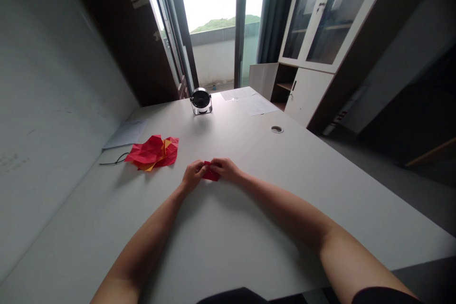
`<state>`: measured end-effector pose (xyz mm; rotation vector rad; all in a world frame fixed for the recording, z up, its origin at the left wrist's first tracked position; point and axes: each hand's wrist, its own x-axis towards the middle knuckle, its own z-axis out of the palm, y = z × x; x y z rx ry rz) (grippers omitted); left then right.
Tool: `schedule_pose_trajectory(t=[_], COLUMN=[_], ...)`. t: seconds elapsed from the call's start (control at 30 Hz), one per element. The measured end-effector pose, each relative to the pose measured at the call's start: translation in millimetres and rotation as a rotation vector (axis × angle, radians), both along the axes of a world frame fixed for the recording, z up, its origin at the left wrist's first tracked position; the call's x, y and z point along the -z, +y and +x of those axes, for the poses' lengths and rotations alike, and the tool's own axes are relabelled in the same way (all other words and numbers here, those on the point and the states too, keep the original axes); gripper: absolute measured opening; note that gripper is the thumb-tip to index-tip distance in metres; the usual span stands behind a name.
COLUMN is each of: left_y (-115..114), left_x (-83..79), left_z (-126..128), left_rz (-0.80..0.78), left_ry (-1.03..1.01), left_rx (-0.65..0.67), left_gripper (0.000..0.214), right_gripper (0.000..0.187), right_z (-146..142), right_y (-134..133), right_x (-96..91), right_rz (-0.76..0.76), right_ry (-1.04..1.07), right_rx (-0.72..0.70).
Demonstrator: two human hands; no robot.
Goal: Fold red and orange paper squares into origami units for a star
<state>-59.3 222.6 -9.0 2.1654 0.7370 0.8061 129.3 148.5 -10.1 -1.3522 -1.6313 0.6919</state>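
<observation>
A small piece of folded red paper point(211, 174) lies on the white table between my two hands. My left hand point(194, 172) is closed on its left edge, with thumb and fingers pinched together. On the upper right part of the same paper, my right hand point(223, 167) is pinched too, its fingertips close to those of the left. The fingers partly cover the paper, so its exact folds cannot be made out.
Left of my hands lies a pile of creased red and orange paper point(151, 152) with a black cord point(116, 161) beside it. Farther back stand a small round fan-like device point(201, 100) and printed sheets point(258, 104). A cable hole point(277, 129) pierces the white table point(228, 242).
</observation>
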Motion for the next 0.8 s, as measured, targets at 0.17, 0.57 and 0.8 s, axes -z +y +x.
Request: schedule_pose_trajectory(t=[0.17,0.57,0.8], left_y=[0.3,1.1,2.2], left_x=[-0.3,2.9,2.0], left_z=[-0.1,0.5,-0.2], left_rz=[-0.026,-0.094,-0.121], left_ry=[-0.011,-0.077,-0.154], left_rx=[-0.004,-0.058,-0.14], left_gripper=[0.023,0.017,0.023], right_gripper=[0.022,0.023,0.029], right_z=[-0.3,-0.6,0.2], right_y=[-1.6,-0.3,0.6], right_x=[-2.0,-0.6,2.8], right_rz=[-0.004,-0.002,0.014], right_ry=[0.011,0.126,0.197], right_rx=[0.001,0.03,-0.013])
